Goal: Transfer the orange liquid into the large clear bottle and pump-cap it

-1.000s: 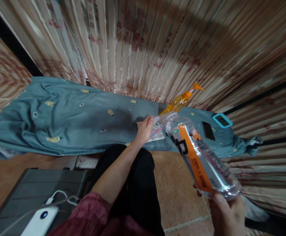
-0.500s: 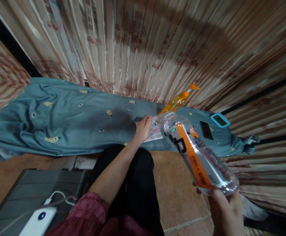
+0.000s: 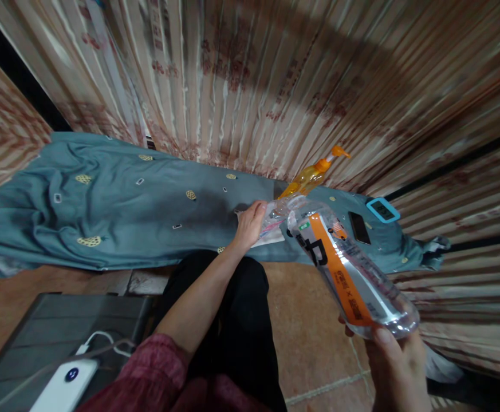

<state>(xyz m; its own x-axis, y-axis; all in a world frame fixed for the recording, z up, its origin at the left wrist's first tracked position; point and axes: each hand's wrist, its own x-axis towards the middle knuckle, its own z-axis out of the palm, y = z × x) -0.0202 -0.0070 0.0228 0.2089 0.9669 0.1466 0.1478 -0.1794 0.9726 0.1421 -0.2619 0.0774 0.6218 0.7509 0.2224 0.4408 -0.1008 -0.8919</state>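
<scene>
My right hand (image 3: 398,360) is wrapped round the base of a large clear plastic bottle (image 3: 353,274) with an orange and silver label. The bottle is tilted, its neck pointing up and left. My left hand (image 3: 250,225) is closed on a small clear plastic container (image 3: 274,214), right at the large bottle's neck. Whether the two mouths touch I cannot tell. Under the left hand lies a white printed sheet (image 3: 271,237). Just behind stands an orange pump bottle (image 3: 307,178) with yellow liquid in it.
A teal cloth (image 3: 121,212) with pineapple prints covers the narrow table. A dark phone (image 3: 359,228) and a blue-framed digital timer (image 3: 382,210) lie at the right. Pleated curtains (image 3: 232,86) hang behind. At lower left, a white power bank (image 3: 65,383) with a cable rests on a grey box (image 3: 22,337).
Hands and bottles stay almost in place. The view has shifted very slightly.
</scene>
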